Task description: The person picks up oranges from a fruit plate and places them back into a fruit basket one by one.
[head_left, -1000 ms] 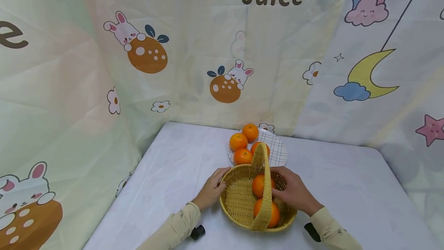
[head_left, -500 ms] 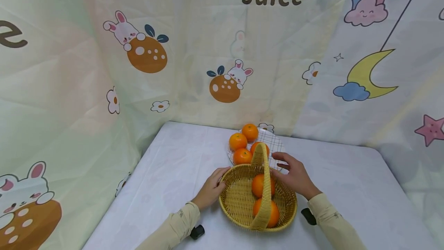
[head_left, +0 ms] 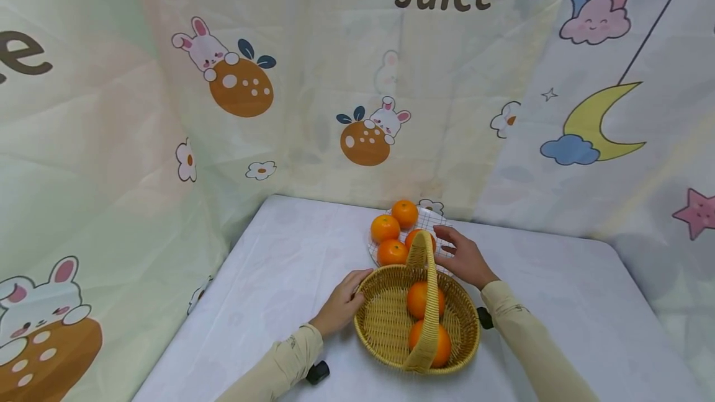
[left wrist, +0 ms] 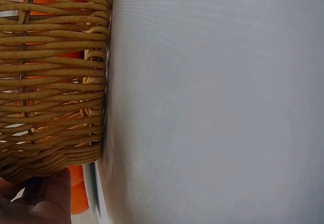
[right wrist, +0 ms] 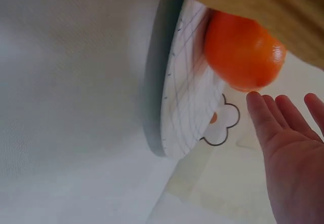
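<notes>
My left hand (head_left: 339, 304) grips the left rim of a woven basket (head_left: 382, 321), the thumb over the edge. Inside the basket lie two oranges, a far one (head_left: 417, 298) and a near one (head_left: 444, 347), both partly behind the arched handle (head_left: 431, 303). Beyond the basket, a checked plate (head_left: 427, 218) bears several oranges. My right hand (head_left: 468, 259) is over the plate's right side with fingers extended. In the right wrist view, its fingertips come close to one orange (right wrist: 243, 51) on the plate; whether they touch it I cannot tell.
A white cloth covers the table (head_left: 313, 234). Printed curtains (head_left: 313, 67) stand along its back and sides. Black wrist devices show below each forearm, one at the left (head_left: 318, 373) and one at the right (head_left: 485, 317).
My right hand has left the inside of the basket, where it was beside the oranges, and moved forward to the plate. My left hand stays on the rim.
</notes>
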